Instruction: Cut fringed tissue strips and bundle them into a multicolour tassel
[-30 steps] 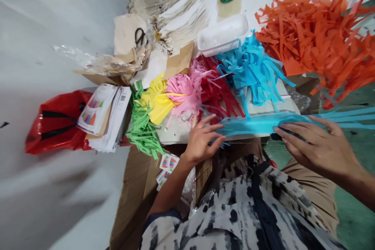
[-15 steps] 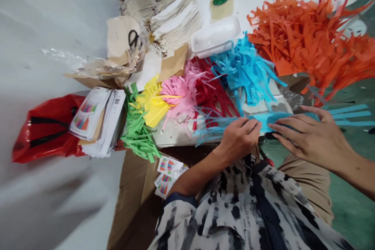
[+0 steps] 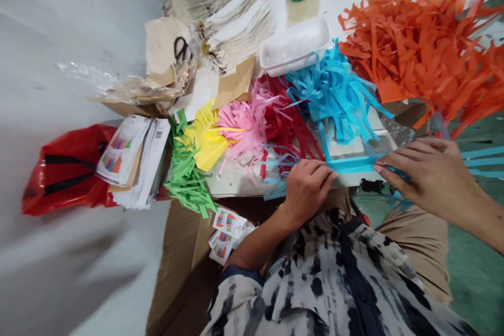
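Observation:
A strip of light-blue fringed tissue paper stretches between my two hands at the table's front edge. My left hand is closed on its left part, with thin fringe strips spreading out past the fist. Its right part lies in my right hand, thumb below and fingers on top, and more cut strips trail off to the right. Just behind lies a bunch of blue tassels. Dark red, pink, yellow and green tassels sit in a row to the left.
A large heap of orange tassels covers the right side. Behind are a white foam tray, a tape roll and stacked cream bundles. Printed cards rest on a red bag at left. A cardboard box stands below.
My hands have moved apart, the left one leftward and the right one slightly rightward. More of the blue paper shows between them, and the right fingers have closed in on it.

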The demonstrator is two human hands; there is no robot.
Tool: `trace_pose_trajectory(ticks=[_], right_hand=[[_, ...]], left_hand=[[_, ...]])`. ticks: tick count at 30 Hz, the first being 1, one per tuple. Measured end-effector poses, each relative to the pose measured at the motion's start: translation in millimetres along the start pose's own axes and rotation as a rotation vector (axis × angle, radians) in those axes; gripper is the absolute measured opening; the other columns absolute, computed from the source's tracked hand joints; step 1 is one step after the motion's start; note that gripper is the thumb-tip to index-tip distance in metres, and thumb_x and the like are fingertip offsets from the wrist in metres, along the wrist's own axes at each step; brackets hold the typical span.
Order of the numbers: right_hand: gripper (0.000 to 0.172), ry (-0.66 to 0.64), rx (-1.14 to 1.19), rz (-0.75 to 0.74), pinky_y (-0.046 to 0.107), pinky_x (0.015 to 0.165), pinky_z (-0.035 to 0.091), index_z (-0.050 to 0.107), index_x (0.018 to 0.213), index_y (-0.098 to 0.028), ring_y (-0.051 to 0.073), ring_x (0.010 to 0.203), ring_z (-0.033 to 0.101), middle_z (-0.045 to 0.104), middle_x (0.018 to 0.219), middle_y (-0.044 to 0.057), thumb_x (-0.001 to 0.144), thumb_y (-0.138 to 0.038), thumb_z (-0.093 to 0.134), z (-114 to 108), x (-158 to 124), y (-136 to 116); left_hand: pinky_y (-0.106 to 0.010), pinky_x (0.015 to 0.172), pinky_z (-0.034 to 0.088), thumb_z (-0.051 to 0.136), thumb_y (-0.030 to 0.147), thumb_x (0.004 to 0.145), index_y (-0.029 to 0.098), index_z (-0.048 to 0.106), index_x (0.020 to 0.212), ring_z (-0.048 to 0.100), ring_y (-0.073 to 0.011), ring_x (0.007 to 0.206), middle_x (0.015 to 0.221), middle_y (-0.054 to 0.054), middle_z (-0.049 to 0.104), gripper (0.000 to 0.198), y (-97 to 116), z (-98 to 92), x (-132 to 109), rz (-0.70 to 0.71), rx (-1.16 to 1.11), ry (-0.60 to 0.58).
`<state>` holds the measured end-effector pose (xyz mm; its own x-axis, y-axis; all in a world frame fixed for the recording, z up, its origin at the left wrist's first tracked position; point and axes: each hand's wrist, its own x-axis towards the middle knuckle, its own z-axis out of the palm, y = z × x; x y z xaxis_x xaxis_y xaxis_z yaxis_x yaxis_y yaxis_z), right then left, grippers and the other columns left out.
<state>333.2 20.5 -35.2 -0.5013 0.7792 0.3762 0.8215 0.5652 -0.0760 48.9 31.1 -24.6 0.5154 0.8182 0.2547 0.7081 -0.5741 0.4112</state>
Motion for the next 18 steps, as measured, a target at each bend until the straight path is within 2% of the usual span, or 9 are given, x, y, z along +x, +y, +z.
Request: trace_pose_trajectory(ticks=[3,8,18], right_hand=[[0.032,-0.035,-0.062,0.031,0.044,0.083,0.036,0.064,0.093,-0.023,0.027,0.085,0.068,0.074,0.080,0.004,0.105,-0.048,0.049,2.4,8.9,1.8],[0.033,-0.096,-0.122,0.048,0.042,0.078,0.031,0.058,0.083,-0.024,0.027,0.077,0.066,0.066,0.069,0.002,0.105,-0.046,0.047,1.4,19.8,-1.2],[0.037,-0.162,-0.202,0.122,0.048,0.086,0.032,0.052,0.077,-0.026,0.026,0.077,0.062,0.063,0.067,0.002,0.105,-0.046,0.038,5.7,25.4,-8.7]], left_hand=[[-0.034,0.081,0.046,0.051,0.038,0.107,0.021,0.070,0.096,0.060,-0.0185,0.089,0.098,-0.003,0.073,0.028,1.4,-3.1,3.8,-0.102,0.031,-0.031],[-0.036,0.079,0.042,0.050,0.039,0.107,0.020,0.065,0.092,0.059,-0.0205,0.087,0.091,-0.004,0.069,0.028,1.7,0.1,13.3,-0.120,0.179,-0.063],[-0.036,0.078,0.044,0.054,0.037,0.105,0.021,0.061,0.088,0.060,-0.0208,0.085,0.087,-0.004,0.066,0.025,-2.6,3.3,18.5,-0.090,0.266,-0.059]])
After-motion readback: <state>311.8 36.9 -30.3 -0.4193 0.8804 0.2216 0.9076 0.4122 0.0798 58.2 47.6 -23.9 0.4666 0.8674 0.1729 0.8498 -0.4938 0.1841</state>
